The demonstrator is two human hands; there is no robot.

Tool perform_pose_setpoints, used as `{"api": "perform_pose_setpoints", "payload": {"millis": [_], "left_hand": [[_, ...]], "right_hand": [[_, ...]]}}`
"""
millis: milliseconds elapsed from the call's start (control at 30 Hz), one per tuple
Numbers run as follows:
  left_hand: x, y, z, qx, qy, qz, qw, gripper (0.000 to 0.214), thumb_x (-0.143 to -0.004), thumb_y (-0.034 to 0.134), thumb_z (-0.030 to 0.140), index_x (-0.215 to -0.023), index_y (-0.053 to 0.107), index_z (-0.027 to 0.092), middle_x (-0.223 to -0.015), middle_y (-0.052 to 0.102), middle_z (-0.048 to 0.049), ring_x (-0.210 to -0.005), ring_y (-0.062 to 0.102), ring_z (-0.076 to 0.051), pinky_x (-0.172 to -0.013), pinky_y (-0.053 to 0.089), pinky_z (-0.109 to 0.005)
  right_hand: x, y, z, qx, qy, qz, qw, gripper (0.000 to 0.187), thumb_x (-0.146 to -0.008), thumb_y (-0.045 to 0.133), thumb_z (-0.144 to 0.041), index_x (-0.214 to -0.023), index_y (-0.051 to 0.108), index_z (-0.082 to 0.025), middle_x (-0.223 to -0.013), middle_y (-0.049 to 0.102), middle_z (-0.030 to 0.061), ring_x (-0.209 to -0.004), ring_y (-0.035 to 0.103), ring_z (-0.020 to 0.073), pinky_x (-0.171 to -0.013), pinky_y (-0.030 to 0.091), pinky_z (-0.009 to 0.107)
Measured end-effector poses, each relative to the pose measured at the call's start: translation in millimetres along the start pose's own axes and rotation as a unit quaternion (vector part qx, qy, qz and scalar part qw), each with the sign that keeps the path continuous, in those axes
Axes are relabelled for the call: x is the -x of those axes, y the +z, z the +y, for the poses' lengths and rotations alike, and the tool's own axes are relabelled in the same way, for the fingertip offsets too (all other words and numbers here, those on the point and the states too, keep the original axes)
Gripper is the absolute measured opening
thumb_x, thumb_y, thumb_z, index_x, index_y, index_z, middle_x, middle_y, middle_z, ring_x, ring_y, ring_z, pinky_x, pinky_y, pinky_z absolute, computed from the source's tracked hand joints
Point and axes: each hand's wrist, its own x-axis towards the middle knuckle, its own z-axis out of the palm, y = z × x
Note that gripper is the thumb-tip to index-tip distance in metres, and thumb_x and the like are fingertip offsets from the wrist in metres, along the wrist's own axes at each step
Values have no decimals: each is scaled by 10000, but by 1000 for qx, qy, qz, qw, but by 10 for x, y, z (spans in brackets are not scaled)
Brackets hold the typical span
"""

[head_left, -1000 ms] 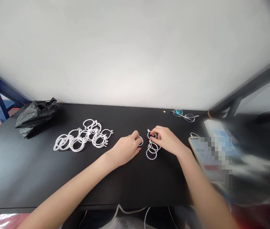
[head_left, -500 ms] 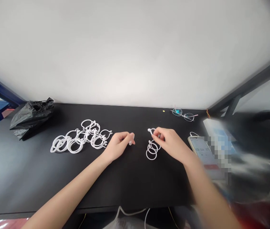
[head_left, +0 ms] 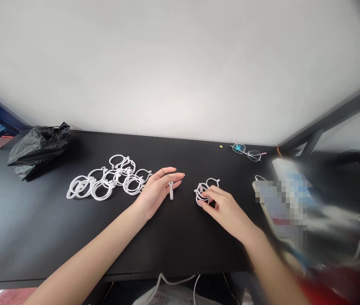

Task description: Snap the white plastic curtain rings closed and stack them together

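My left hand (head_left: 161,190) has its fingers stretched out to the right. A white ring (head_left: 171,191), seen edge-on, stands upright against these fingers and seems held there; the grip itself is partly hidden. My right hand (head_left: 221,205) pinches at a small cluster of white rings (head_left: 199,188) between thumb and fingertips, and covers part of it. Another white open ring (head_left: 212,179), with small knobs at its ends, lies just behind that cluster. Left of my left hand, a loose pile of similar white rings (head_left: 101,190) spreads over the black table (head_left: 167,250).
A crumpled black plastic bag (head_left: 40,146) sits at the back left. Eyeglasses (head_left: 254,156) lie at the back right. A phone (head_left: 270,212) and a white-and-blue box (head_left: 289,178), partly pixelated, are beside my right forearm. White cables (head_left: 180,281) hang at the table's front edge.
My left hand's fingers have straightened from a closed pinch. My right hand has come down and toward me onto the cluster, and the ring it pinched now lies behind. The cluster is bunched closer together.
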Motion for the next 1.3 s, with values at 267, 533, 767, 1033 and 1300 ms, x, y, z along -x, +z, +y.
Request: {"api": "perform_pose_setpoints", "payload": {"millis": [267, 533, 767, 1033, 1300], "left_hand": [[-30, -48, -46, -254, 156, -61, 953, 198, -832, 555, 166, -1028, 574, 190, -1121, 703, -90, -1173, 624, -227, -1076, 427, -436], [-83, -108, -111, -433, 193, -62, 878, 311, -817, 532, 134, -1116, 528, 217, -1195, 645, -99, -1158, 616, -243, -981, 507, -444], [-50, -95, -143, -490, 253, -92, 829, 377, -859, 496, 138, -1221, 519, 241, -1267, 574, -95, -1181, 589, -234, -884, 569, -368], [-26, -235, 134, -651, 201, -87, 727, 121, -820, 647, 267, -903, 572, 220, -922, 604, -14, -724, 587, -172, -599, 440, -286], [19, -216, 134, -716, 170, -82, 672, 253, -962, 436, 295, -753, 539, 197, -824, 583, -42, -720, 563, -200, -596, 362, -291]], "right_hand": [[-127, 83, -80, 43, -45, 34, 997, 223, -987, 466, -259, -827, 615, -216, -890, 614, 56, -779, 603, 197, -640, 474, 303], [-80, -45, 70, 58, 17, 134, 989, 280, -954, 531, -366, -751, 649, -213, -701, 561, 11, -539, 483, 133, -547, 379, 280], [-131, -12, 286, 93, 43, 106, 989, 210, -914, 582, -326, -743, 601, -206, -737, 535, 10, -598, 532, 149, -565, 406, 280], [-127, -9, 4, 43, -11, 81, 996, 229, -993, 459, -284, -787, 530, -213, -836, 520, 23, -641, 539, 141, -580, 437, 275], [-31, 228, -156, 126, -45, 20, 991, 100, -970, 478, -218, -887, 532, -206, -951, 560, 64, -749, 597, 196, -622, 490, 318]]}}
